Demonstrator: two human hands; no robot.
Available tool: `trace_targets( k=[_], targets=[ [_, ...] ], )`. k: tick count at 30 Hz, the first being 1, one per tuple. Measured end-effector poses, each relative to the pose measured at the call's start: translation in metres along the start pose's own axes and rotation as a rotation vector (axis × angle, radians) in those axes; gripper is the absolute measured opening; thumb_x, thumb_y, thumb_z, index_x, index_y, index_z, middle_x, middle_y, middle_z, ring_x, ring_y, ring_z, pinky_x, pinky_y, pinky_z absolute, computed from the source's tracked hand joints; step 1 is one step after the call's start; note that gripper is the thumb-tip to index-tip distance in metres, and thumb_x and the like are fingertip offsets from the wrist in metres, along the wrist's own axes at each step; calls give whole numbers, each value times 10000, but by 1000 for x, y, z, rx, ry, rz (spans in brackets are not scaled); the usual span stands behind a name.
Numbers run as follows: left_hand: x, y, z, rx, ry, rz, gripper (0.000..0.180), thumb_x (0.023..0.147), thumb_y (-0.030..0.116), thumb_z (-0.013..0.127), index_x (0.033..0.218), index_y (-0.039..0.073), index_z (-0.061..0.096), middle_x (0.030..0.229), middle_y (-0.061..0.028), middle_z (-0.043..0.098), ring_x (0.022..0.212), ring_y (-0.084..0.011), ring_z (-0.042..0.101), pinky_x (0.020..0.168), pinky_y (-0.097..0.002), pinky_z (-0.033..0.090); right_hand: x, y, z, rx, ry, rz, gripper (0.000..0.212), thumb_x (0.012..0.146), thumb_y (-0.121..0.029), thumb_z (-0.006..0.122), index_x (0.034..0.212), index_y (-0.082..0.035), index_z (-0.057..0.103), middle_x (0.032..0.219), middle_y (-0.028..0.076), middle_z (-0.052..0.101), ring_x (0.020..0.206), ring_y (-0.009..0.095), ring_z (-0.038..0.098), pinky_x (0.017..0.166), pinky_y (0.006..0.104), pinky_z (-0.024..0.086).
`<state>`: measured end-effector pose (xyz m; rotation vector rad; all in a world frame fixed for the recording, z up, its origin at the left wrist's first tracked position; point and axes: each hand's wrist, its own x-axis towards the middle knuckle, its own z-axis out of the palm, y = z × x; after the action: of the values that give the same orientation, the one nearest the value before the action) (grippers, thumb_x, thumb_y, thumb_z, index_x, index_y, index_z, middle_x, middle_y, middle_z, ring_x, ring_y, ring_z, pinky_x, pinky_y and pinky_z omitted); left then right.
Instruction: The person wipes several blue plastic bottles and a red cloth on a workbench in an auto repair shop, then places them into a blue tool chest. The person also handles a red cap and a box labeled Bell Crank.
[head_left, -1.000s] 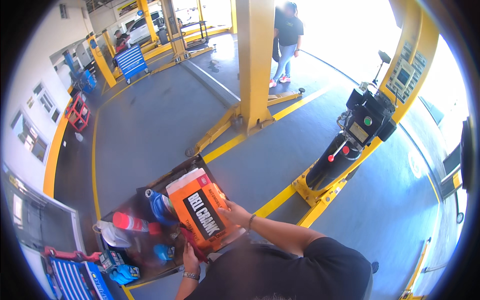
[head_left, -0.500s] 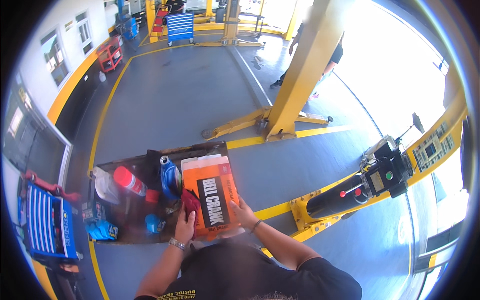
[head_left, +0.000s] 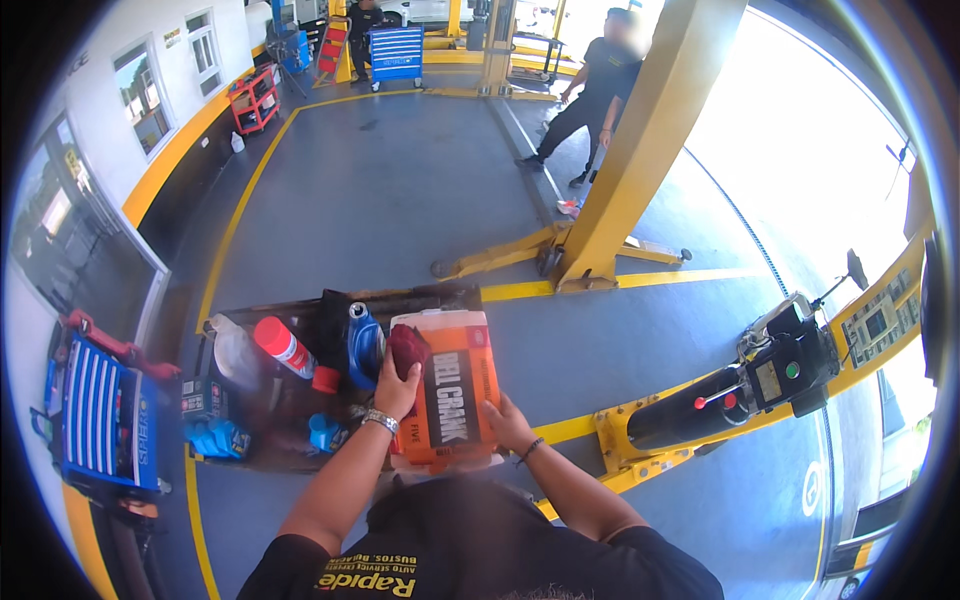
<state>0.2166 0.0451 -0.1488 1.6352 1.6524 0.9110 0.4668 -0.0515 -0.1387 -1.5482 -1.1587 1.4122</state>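
Note:
A crumpled dark red cloth is bunched in my left hand, which presses it against the upper left of an orange cardboard box. The box has a dark band and lies on the right part of a dark, grimy cart top. My right hand grips the box's right edge, its lower fingers hidden. Just left of the box stands a blue bottle with an open neck. Beyond it are a red-and-white spray can and a red cap.
A whitish jug, a small dark box and blue items sit on the cart's left. A yellow lift post rises ahead; another with a control unit stands right. A person is beyond. A blue tool cabinet stands left.
My left hand and the cloth have moved up the box's left side. The view has shifted, and the far person has come out from behind the post. My right hand stays at the box's right edge.

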Motion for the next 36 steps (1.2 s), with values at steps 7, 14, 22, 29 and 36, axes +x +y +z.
trace_targets(
  k=[7, 14, 22, 29, 36],
  targets=[
    [-50, -12, -19, -383, -143, -182, 746, 999, 335, 659, 1579, -16, 348, 1533, -242, 505, 1399, -317, 525, 1150, -373, 408, -4, 2, 9, -87, 65, -70, 620, 1102, -321, 518, 1592, 2, 317, 1436, 143, 578, 1316, 176, 544, 1099, 318, 435],
    [-80, -50, -22, -738, -257, -298, 716, 1049, 458, 579, 1564, -1, 388, 1534, -144, 515, 1389, -219, 511, 1141, -349, 423, 28, 43, -12, 197, -88, -59, 611, 1130, -367, 451, 1601, -7, 301, 1495, 113, 518, 1378, 164, 470, 1131, 312, 405],
    [-87, -48, -2, -1213, -311, -666, 609, 1063, 559, 474, 1479, 116, 504, 1347, -130, 656, 1201, -280, 665, 974, -463, 570, 46, 59, 12, 343, 6, -164, 678, 1076, -385, 487, 1627, -36, 300, 1704, 165, 195, 1602, 246, 92, 1273, 379, 164],
    [-96, -64, 5, -1121, -234, -481, 589, 1064, 465, 546, 1510, 84, 494, 1418, -116, 628, 1263, -245, 638, 1054, -428, 524, 18, 42, 2, 231, 26, -235, 637, 1069, -304, 538, 1615, -50, 327, 1654, 154, 275, 1561, 243, 179, 1253, 392, 231],
    [-100, -57, 11, -904, -197, -222, 764, 1022, 362, 677, 1620, 56, 312, 1489, -122, 554, 1318, -184, 569, 1093, -324, 471, 2, 42, -15, 545, -8, 37, 502, 1095, -245, 532, 1530, -19, 425, 1357, 65, 625, 1215, 157, 614, 1030, 305, 505]
  ],
)
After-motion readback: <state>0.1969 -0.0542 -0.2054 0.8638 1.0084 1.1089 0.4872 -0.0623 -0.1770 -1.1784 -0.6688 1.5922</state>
